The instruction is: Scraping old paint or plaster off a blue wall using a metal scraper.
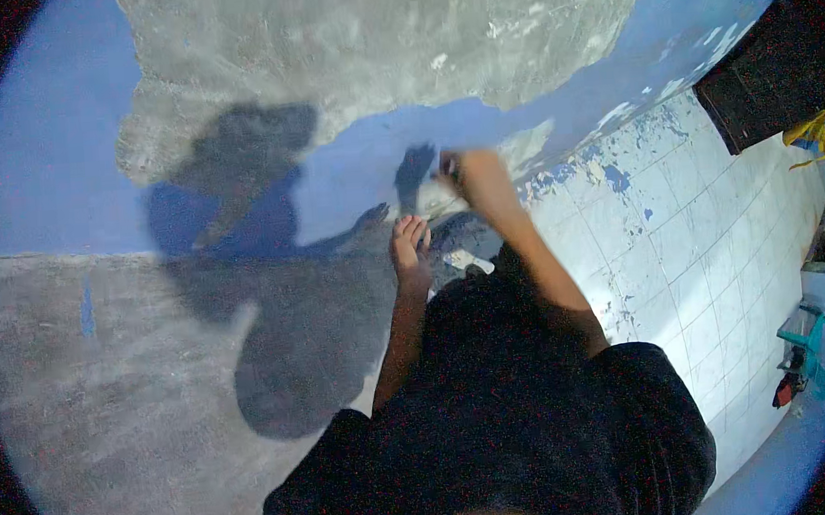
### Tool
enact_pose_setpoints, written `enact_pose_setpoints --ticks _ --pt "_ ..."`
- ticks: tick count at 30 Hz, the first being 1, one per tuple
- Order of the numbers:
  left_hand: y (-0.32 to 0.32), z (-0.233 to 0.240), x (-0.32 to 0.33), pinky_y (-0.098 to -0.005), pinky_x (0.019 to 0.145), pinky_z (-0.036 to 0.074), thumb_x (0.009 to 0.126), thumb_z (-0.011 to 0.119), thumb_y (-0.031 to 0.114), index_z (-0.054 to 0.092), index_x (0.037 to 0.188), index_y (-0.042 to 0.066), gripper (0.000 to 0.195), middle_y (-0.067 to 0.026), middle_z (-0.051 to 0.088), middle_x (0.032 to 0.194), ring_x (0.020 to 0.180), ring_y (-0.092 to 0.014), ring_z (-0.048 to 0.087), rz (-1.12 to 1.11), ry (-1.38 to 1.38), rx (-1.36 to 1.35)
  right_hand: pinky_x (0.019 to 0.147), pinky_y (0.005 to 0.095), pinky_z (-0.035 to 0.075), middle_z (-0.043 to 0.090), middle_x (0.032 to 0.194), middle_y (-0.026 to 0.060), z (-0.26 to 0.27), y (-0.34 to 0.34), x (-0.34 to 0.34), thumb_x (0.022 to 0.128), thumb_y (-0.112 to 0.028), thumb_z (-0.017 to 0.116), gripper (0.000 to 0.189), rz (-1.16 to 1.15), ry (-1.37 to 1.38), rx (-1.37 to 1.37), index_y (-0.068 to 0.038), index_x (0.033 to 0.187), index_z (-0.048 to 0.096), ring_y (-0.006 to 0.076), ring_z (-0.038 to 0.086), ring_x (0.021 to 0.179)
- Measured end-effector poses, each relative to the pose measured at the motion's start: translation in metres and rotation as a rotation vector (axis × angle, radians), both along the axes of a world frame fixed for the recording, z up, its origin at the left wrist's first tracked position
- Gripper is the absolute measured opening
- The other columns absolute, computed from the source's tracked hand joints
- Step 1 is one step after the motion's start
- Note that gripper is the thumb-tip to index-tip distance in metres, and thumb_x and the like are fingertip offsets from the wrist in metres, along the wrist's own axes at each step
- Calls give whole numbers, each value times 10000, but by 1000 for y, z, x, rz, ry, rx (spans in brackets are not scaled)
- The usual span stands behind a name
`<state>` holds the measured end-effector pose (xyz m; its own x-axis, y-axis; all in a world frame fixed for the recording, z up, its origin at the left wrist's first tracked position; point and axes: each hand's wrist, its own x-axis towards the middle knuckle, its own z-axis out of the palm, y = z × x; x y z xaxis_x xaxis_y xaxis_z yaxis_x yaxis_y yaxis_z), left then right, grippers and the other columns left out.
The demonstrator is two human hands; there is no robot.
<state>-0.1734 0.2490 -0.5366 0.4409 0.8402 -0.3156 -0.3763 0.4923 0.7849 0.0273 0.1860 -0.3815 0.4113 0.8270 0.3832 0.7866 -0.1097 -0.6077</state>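
Note:
Before me stands a plastered wall with blue paint on it. A large patch of bare grey plaster shows above the paint, with a ragged edge between them. My right hand, blurred, is closed in a fist close to the low part of the wall. A small dark tool, mostly hidden by the fingers, shows in its grip. Lower and to the left, my left hand has its fingers slightly bent and holds nothing visible. Whether it touches the wall I cannot tell.
Paint flakes litter the white tiled floor along the wall's foot. More bare plaster spreads at the left. A dark box-like object, a yellow item and a teal plastic stool stand towards the right. My shadow covers part of the wall.

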Motion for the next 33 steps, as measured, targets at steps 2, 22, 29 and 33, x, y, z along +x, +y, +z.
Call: enact_pose_setpoints --ticks 2,22,29,33 --pt "18 -65 -36 -406 991 424 955 518 362 471 1242 1 463 -118 583 1162 1115 -247 560 145 8 -48 559 419 453 595 594 143 5 -4 -40 837 -245 676 189 238 16 -117 -63 870 634 325 592 591" --pt "-98 32 146 -369 750 463 973 441 480 591 990 -7 510 -106 642 893 831 -214 612 -1011 225 580 710 449 506 665 877 195 -140 -202 40 777 -504 681 468 -121 382 -655 -43 861 680 365 638 803" --pt "-165 40 201 -463 594 475 926 462 563 569 864 -47 623 -235 613 709 634 -375 613 -1110 566 1322 718 436 507 606 1037 136 -157 -227 110 781 -372 668 468 -162 340 -715 -79 1126 552 335 612 914" --pt "-205 88 300 -448 481 410 904 433 647 484 1270 -22 764 -170 580 641 521 -272 536 -1764 865 1030 747 483 484 554 1053 192 -254 -292 169 863 -337 612 451 50 -307 -864 -31 1178 509 273 555 1007"
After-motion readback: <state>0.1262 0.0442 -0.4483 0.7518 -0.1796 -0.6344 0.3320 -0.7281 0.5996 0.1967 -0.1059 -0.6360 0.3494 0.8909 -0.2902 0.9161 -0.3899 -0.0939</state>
